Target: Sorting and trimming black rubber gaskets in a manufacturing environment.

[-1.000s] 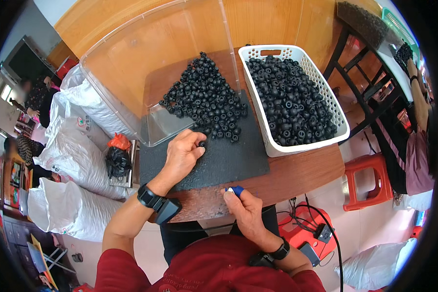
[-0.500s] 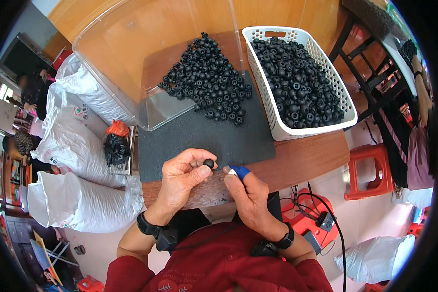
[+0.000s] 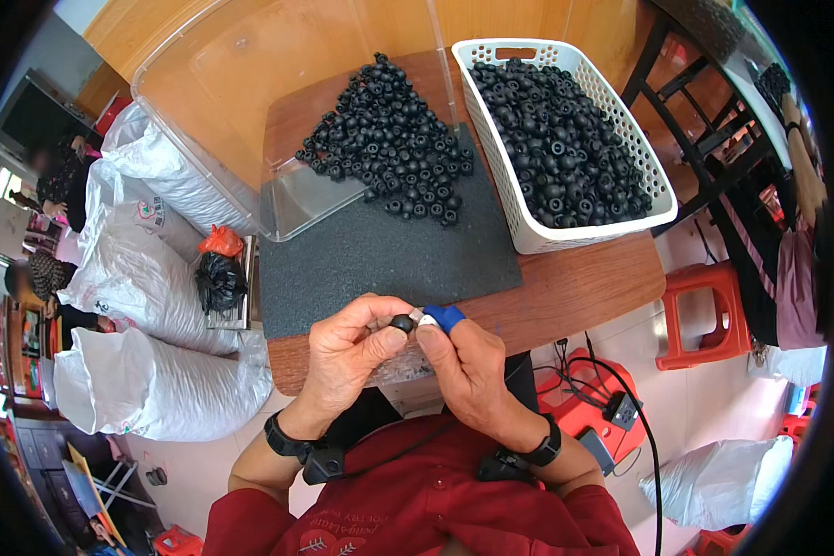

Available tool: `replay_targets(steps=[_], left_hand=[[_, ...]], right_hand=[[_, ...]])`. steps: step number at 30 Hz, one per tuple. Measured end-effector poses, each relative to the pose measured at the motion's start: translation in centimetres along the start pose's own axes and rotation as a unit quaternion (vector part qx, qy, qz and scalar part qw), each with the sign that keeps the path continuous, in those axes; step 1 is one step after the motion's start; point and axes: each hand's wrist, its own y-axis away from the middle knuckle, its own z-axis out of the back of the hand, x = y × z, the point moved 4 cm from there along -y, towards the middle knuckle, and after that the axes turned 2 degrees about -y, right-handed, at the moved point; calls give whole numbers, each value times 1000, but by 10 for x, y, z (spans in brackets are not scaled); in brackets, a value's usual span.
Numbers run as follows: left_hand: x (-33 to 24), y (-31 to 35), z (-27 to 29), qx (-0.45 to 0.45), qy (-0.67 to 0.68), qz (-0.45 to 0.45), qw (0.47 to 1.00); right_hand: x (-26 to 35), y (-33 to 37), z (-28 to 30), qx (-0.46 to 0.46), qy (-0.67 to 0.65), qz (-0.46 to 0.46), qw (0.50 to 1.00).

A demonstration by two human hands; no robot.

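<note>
My left hand point(image 3: 347, 357) pinches a small black rubber ring point(image 3: 401, 323) between thumb and fingers, close to my chest at the table's near edge. My right hand point(image 3: 468, 366) meets it from the right, its fingertip wrapped in blue tape and holding a small white-tipped tool point(image 3: 429, 319) against the ring. A heap of the same black rings point(image 3: 389, 144) lies at the mouth of a clear plastic bin point(image 3: 278, 102) on a dark foam mat point(image 3: 389, 250). A white plastic basket point(image 3: 621, 167) to the right holds many more rings.
The wooden table point(image 3: 584, 287) ends just before my hands. White sacks point(image 3: 148, 371), an orange bag point(image 3: 221, 243) and a black bag point(image 3: 218, 281) sit on the left. A red stool point(image 3: 704, 315) and cables lie at the right, and another person point(image 3: 792, 232) stands beyond.
My left hand picked a ring from the heap and drew it back to the table's near edge. My right hand rose to meet it, and both hands now work on the ring.
</note>
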Motion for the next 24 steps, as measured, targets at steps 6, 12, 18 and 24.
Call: replay_targets(steps=[6,12,18,24], left_hand=[[3,0,1,8,-18,-12,1000],[3,0,2,18,-35,-17,999],[3,0,2,21,-74,-22,997],[1,0,4,28,-88,-31,995]], right_hand=[[0,0,-1,8,15,1,1000],[-3,2,-1,17,31,9,999],[-2,2,-3,3,54,58,997],[0,2,-2,-1,95,101,990]])
